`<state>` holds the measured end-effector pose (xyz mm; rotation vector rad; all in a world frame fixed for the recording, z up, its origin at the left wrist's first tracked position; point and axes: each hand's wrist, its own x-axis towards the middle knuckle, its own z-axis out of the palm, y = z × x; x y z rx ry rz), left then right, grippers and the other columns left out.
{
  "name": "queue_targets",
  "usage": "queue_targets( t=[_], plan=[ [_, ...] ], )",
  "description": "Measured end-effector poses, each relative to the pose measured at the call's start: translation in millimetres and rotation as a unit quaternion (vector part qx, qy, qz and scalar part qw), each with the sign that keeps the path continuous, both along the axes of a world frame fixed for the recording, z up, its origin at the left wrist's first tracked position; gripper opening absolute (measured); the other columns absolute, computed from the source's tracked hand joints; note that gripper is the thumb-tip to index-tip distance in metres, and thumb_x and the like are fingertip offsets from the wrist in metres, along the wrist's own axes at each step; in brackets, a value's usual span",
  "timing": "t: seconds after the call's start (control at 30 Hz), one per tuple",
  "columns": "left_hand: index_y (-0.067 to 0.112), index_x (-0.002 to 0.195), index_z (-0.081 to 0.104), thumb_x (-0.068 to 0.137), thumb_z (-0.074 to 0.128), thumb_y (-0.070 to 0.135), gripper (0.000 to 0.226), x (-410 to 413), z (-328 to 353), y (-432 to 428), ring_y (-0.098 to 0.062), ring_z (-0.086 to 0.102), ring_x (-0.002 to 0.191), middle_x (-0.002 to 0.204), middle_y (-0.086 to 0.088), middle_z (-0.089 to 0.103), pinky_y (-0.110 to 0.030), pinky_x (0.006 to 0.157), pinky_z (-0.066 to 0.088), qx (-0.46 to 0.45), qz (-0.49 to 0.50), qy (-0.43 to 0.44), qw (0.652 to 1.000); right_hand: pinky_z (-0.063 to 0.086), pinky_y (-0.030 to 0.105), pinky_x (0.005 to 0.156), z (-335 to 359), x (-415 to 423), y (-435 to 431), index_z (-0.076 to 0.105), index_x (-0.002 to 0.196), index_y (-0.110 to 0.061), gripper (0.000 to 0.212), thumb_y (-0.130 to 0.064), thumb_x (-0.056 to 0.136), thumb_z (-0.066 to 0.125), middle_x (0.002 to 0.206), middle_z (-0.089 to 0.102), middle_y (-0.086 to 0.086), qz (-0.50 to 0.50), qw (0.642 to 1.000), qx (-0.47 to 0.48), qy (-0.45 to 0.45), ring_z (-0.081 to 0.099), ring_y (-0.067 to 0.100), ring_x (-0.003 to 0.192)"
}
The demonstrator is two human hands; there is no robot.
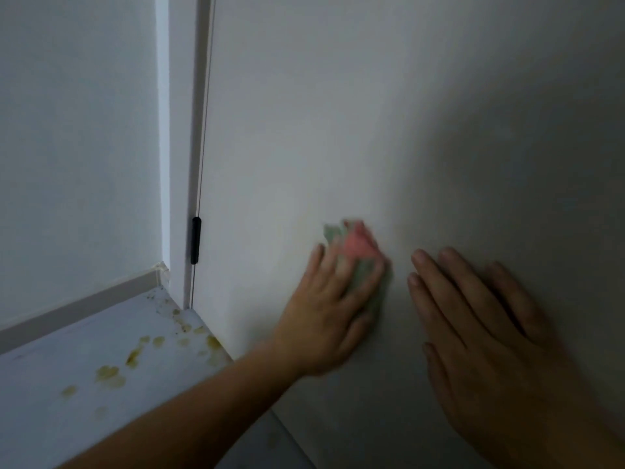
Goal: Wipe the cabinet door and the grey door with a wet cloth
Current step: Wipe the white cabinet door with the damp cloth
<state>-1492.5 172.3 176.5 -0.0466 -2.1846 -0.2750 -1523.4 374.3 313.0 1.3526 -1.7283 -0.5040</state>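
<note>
The left hand (328, 309) grips the cloth (358, 252) against the door (338, 130); most of the panel lies above it. The right hand (490, 333) rests flat, fingers straight, just beside.

The left grip (324, 319), right grip (490, 350) and left forearm (203, 401) are bare.

Left hand (333, 313), cloth (358, 248) (blurred) on door (338, 113)

Wall (77, 130): pale, is filling the left side
Frame (179, 130): white upright, is running down just right of the wall
Hinge (195, 240): black, is sitting low on the frame's right edge
Trim strip (84, 308): grey, is slanting along the wall's foot
Ledge (50, 418): white, is lying below the strip
Stains (110, 375): yellow-brown blotches are spreading across the ledge
</note>
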Motion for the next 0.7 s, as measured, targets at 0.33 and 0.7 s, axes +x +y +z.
queue_targets(
  t=[0.33, 0.7],
  plan=[
    [0.009, 0.157, 0.020, 0.102, 0.039, 0.028, 0.062, -10, 60, 4, -0.047, 0.004, 0.155, 0.165, -0.018, 0.006, -0.058, 0.125, -0.001, 0.010, -0.044, 0.082, 0.996, 0.026, 0.055, 0.121, -4, 1, 2, 0.045, 0.148, 0.004, 0.071, -0.022, 0.083, 0.059, 0.160, 0.037, 0.017, 0.012, 1.000, -0.005, 0.009, 0.035, 0.036, 0.148],
    [0.030, 0.161, -0.015, 0.108, 0.020, 0.052, 0.067, 17, -109, 123, -0.031, -0.018, 0.156, 0.167, -0.004, -0.029, -0.052, 0.126, -0.003, 0.388, -0.014, -0.041, 0.921, 0.017, 0.058, 0.123, -47, 2, -47, 0.046, 0.147, 0.003, 0.058, -0.031, 0.100, 0.044, 0.161, 0.031, 0.022, 0.010, 0.996, 0.081, -0.042, 0.027, 0.041, 0.151]
  ],
)
